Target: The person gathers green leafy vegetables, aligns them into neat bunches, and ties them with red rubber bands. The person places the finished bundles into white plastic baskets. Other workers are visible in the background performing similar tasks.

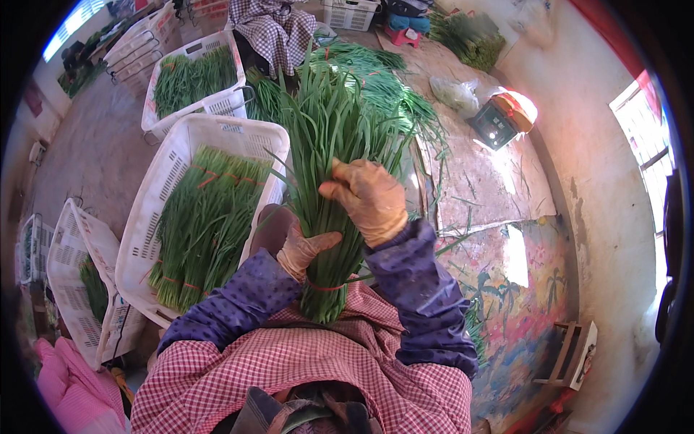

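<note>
A thick bunch of green garlic chives (331, 268) stands upright in my lap, leaf tips pointing away from me. A red band (325, 287) circles it near the cut ends. My left hand (303, 252), in a tan glove, grips the bunch from the left above the band, thumb across its front. Higher up, my right hand (371, 198), also gloved, has its thumb and forefinger curled onto some leaves. Its other fingers are folded. Left of the bunch is a white plastic crate (135, 238) with banded chive bundles (200, 217) in it.
A second crate (149, 122) of chives stands beyond the first, near a person in a checked apron (276, 32). Loose chives (368, 70) are heaped ahead. On the right are a dark green box (492, 126) and a small wooden stool (569, 352) beside the wall.
</note>
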A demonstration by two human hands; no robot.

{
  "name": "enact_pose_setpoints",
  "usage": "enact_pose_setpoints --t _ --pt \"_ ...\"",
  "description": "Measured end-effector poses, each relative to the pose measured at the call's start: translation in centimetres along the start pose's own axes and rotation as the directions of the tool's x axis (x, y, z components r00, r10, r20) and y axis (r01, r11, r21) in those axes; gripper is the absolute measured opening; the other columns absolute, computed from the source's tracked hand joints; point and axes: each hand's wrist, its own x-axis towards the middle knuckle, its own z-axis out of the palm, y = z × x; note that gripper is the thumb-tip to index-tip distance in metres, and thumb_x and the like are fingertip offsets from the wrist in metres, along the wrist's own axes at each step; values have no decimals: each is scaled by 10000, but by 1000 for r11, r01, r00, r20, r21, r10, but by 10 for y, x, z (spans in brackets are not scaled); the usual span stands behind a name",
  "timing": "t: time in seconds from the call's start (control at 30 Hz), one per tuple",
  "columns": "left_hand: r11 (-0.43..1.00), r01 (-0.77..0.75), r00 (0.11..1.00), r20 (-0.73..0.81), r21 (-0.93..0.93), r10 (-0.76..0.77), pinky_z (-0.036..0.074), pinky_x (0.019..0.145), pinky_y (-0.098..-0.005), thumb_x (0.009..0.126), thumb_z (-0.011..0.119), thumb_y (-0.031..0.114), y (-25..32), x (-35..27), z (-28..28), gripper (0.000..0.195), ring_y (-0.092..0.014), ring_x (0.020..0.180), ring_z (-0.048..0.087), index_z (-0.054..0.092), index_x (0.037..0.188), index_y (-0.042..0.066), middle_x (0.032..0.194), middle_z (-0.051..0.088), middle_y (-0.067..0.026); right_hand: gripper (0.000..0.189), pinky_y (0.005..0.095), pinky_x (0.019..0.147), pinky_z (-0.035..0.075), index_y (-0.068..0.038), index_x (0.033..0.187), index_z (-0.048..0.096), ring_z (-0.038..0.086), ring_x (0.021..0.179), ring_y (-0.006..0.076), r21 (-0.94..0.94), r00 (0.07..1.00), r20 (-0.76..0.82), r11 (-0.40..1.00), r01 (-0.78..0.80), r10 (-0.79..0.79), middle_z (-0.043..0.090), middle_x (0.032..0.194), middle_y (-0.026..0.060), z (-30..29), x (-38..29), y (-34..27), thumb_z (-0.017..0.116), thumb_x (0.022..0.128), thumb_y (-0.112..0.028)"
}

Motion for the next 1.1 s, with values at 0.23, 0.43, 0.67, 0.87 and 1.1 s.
enact_pose_setpoints --t 0.23,0.43,0.67,0.87,1.1 --pt "1000 28 999 -43 -2 -28 547 800 -337 778 743 58 1 -1 -4 463 -191 944 643 572 1207 39 1104 650 -72 335 240 573 445 -23 852 669 502 582 71 852 685 -70 401 -337 725 698 853 113 -31 24 19 588 920 -340" --pt "999 -48 998 -27 -9 48 563 772 -316 789 719 7 -46 23 -38 498 -193 887 651 533 1249 52 1067 656 -63 616 330 712 475 -163 1199 630 555 830 224 -368 985 -155 930 9 -71 597 903 42 -29 -7 -3 829 620 -233" --pt "788 -129 990 37 603 134 493 900 -336 790 737 129 -77 48 -63 611 -179 1074 587 440 1314 27 1194 579 -94 373 378 626 510 -136 1148 634 642 736 264 -438 848 436 894 -91 300 649 783 104 23 19 -46 680 804 -273" --pt "993 116 986 -124 28 -112 526 850 -334 701 825 92 -34 28 -37 679 -200 1022 607 482 1284 30 1185 595 -81 251 363 487 469 -23 759 638 605 564 238 529 901 231 730 -433 367 665 706 106 42 14 -16 602 861 -250" --pt "987 156 986 60 -39 -154 586 770 -393 818 686 43 -9 12 -33 417 -244 918 665 559 1215 43 1107 639 -98 244 209 434 294 -95 795 630 372 445 35 979 858 192 -151 -135 476 410 519 -95 -17 4 47 575 928 -292"
